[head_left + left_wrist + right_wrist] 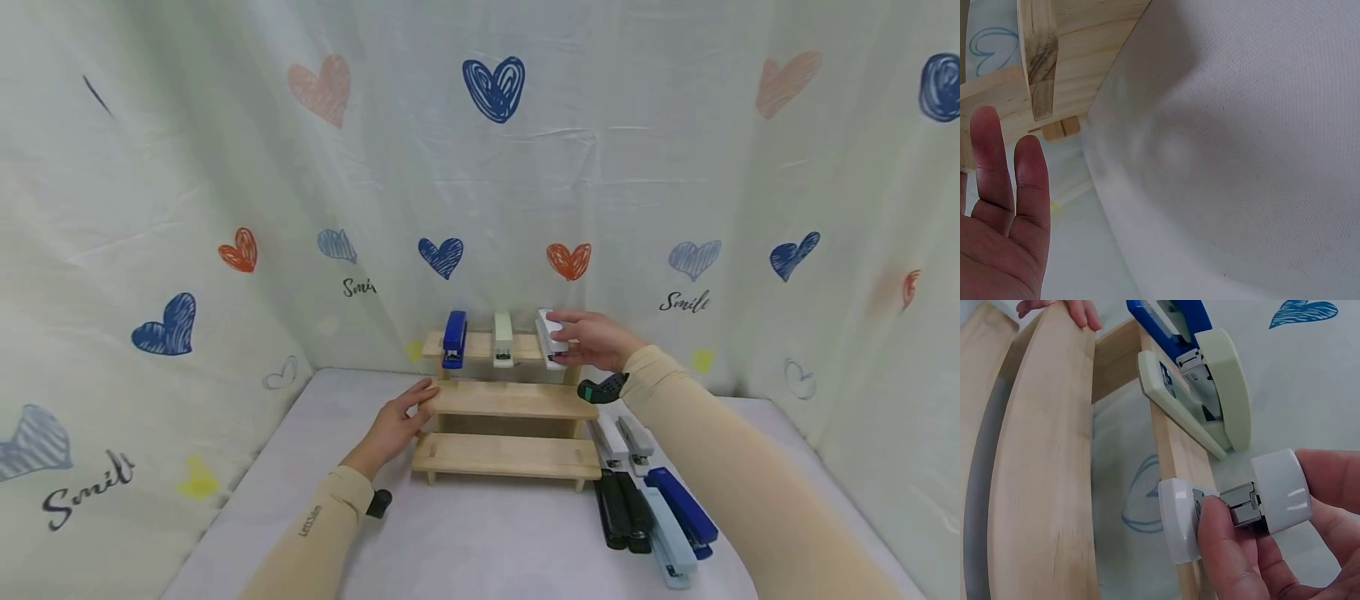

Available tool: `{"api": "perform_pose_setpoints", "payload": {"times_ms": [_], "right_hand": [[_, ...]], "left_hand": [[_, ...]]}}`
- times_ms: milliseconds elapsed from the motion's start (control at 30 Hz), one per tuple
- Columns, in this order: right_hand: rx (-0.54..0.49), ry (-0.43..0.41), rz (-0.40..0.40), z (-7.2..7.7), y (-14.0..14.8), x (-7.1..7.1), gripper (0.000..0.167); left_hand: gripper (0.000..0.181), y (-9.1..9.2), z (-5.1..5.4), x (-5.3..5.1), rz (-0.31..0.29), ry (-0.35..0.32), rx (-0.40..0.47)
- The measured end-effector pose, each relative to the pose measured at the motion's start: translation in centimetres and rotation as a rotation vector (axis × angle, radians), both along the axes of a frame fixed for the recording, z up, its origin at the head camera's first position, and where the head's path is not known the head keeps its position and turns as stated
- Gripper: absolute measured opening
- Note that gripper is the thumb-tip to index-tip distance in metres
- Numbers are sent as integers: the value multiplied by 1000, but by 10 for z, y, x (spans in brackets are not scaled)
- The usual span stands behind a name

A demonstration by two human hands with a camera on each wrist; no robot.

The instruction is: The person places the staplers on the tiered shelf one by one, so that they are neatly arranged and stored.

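Observation:
A three-tier wooden rack (517,457) stands on the table. On its top tier, from left to right, sit a blue stapler (454,337), a pale green stapler (502,342) and a white stapler (1282,490). My right hand (596,340) grips the white stapler at the top tier's right end, with thumb and fingers around its front in the right wrist view. My left hand (397,421) rests against the left end of the middle tier, its fingers (1030,172) extended. The middle and lower tiers hold no staplers.
Right of the rack, several staplers lie on the table: white staplers (637,437), black staplers (624,508), a light blue stapler (670,533) and a dark blue stapler (681,504). A heart-patterned curtain (495,183) hangs close behind the rack.

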State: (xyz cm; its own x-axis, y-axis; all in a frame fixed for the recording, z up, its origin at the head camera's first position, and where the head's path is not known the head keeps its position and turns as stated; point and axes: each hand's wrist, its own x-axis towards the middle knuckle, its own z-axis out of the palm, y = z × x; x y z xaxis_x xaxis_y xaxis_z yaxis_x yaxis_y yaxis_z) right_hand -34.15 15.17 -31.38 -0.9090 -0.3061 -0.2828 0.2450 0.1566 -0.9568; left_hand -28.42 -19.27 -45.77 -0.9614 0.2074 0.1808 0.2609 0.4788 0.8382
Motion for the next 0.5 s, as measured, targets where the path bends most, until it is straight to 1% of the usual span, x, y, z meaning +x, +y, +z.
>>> {"api": "perform_pose_setpoints", "payload": {"times_ms": [200, 500], "right_hand": [[-8, 8, -14, -4, -11, -6, 55], [-3, 18, -19, -5, -16, -5, 54]], "left_hand": [[40, 2, 0, 1, -4, 20, 11], [40, 1, -1, 2, 2, 31, 7]]}}
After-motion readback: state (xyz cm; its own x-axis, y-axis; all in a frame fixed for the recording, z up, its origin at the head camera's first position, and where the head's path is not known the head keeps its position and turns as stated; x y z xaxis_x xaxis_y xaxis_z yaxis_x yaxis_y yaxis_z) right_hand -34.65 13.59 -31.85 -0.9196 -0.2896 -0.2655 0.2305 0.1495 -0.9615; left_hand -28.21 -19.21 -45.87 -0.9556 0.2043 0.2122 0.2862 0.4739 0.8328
